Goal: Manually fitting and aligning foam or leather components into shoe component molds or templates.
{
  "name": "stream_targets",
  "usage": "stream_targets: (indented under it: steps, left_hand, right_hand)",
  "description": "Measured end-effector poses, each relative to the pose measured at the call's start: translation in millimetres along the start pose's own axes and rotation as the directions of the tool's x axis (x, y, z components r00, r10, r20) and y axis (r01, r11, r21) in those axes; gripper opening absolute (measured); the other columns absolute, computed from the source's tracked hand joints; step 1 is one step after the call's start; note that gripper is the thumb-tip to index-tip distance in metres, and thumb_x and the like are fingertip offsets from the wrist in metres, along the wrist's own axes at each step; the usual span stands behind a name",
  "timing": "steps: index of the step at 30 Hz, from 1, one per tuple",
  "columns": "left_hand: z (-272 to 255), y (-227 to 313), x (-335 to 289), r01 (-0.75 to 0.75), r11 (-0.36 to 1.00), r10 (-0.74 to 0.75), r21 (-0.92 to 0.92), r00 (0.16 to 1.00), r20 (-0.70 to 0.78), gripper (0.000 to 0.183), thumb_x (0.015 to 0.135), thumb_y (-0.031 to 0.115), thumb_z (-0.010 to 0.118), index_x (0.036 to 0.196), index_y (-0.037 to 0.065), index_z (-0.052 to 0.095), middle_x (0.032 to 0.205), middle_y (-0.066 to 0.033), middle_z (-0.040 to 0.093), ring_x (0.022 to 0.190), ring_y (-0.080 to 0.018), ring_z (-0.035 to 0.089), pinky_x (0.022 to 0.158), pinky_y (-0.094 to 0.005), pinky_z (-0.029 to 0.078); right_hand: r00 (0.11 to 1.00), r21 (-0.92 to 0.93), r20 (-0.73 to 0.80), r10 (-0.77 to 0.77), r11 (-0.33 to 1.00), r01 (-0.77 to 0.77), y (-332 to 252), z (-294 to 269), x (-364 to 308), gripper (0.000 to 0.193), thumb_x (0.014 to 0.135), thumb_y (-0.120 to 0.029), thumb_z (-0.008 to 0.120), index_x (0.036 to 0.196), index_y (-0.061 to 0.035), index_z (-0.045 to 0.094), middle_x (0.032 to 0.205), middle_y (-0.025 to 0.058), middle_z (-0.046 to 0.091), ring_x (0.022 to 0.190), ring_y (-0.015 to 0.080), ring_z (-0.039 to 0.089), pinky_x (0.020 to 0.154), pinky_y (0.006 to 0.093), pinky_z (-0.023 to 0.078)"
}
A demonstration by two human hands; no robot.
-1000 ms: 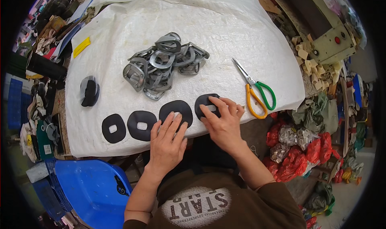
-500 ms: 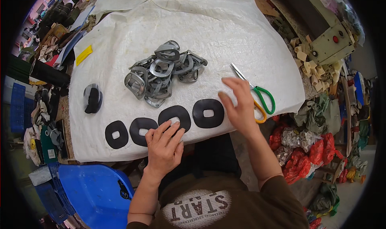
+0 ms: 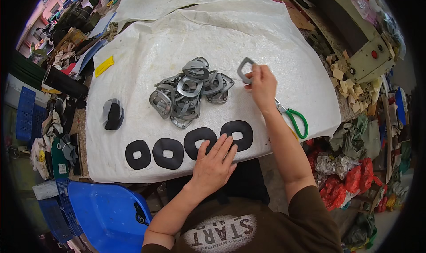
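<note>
My right hand (image 3: 262, 85) pinches a grey rounded-square frame (image 3: 245, 71) with an open middle, held up over the white cloth beyond the scissors. My left hand (image 3: 213, 166) lies palm down with fingers stretched out, its fingertips over the edges of two black rounded pads with square holes. One is the rightmost pad (image 3: 245, 142); the other is the pad (image 3: 191, 147) just left of it. Further left in the row lie another pad (image 3: 176, 160) and the leftmost pad (image 3: 131, 155). Behind the row sits a heap of grey frames (image 3: 182, 104), overlapping one another.
Scissors with green and yellow handles (image 3: 303, 123) lie under my right forearm. A roll of black strap (image 3: 114, 116) and a yellow piece (image 3: 104, 66) rest on the cloth's left side. A blue tub (image 3: 95, 208) stands below the table; a green machine (image 3: 370, 53) is far right.
My right hand, fingers apart and holding nothing before, has moved farther away and now holds a grey frame. My left hand has slid right along the pads. The whole view has shifted slightly.
</note>
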State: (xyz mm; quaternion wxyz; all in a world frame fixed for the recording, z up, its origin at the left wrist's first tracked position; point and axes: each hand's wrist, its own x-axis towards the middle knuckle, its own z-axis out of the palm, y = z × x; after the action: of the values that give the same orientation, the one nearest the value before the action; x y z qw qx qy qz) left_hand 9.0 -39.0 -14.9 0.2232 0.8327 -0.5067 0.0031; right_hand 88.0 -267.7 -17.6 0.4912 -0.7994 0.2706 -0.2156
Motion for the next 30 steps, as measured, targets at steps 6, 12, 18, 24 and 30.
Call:
stream_targets:
  steps: [6,12,18,24,30]
  left_hand:
    - [4,0,3,-0.006,1.000,0.006,0.013,1.000,-0.005,0.057,0.069,0.018,0.069,0.121,0.006,0.051,0.131,-0.0121,0.044,0.122,-0.0229,0.040,0.096,-0.0419,0.024]
    - [-4,6,10,-0.006,0.999,-0.001,-0.053,0.992,-0.127,0.044,0.071,0.013,0.065,0.113,0.006,0.056,0.123,-0.0109,0.052,0.118,-0.0224,0.046,0.093,-0.0411,0.026]
    - [-19,2,15,0.156,0.806,-0.335,-0.571,0.916,-0.222,0.032,0.077,0.000,0.057,0.109,-0.004,0.055,0.096,-0.0141,0.061,0.086,-0.0250,0.059,0.073,-0.0339,0.046]
    - [-25,1,16,0.324,0.121,-0.458,-0.938,0.857,0.237,0.027,0.087,0.004,0.055,0.112,-0.005,0.052,0.088,-0.0089,0.062,0.078,-0.0101,0.058,0.065,-0.0212,0.047]
    - [-25,-8,14,-0.019,0.672,-0.301,-0.741,0.906,-0.296,0.020,0.072,-0.013,0.058,0.085,0.000,0.066,0.091,-0.0132,0.065,0.080,-0.0221,0.063,0.068,-0.0257,0.051]
  right_hand:
    - [0.995,0.515,0.021,-0.100,0.854,0.075,-5,-31,-37,0.023,0.093,-0.016,0.049,0.103,0.0035,0.050,0.074,0.0108,0.062,0.062,0.0134,0.059,0.053,0.0260,0.050]
    - [0.983,0.578,0.181,-0.013,0.810,-0.095,-8,-53,-77,0.021,0.093,-0.019,0.050,0.100,0.0005,0.052,0.075,0.0098,0.063,0.066,0.0120,0.059,0.057,0.0241,0.048]
    - [0.930,0.637,0.368,0.005,0.727,-0.256,-10,-59,-111,0.024,0.093,-0.021,0.049,0.104,0.0005,0.050,0.077,0.0106,0.062,0.068,0.0118,0.059,0.058,0.0235,0.047]
    - [0.874,0.484,0.455,-0.168,0.871,-0.084,-14,-60,-136,0.021,0.093,-0.018,0.047,0.102,0.0003,0.052,0.079,0.0072,0.064,0.070,0.0117,0.058,0.062,0.0252,0.046]
    - [0.653,0.582,0.527,-0.545,0.791,0.190,-7,-73,-118,0.029,0.080,-0.024,0.066,0.099,-0.0035,0.060,0.121,0.0196,0.050,0.112,0.0274,0.047,0.088,0.0387,0.040]
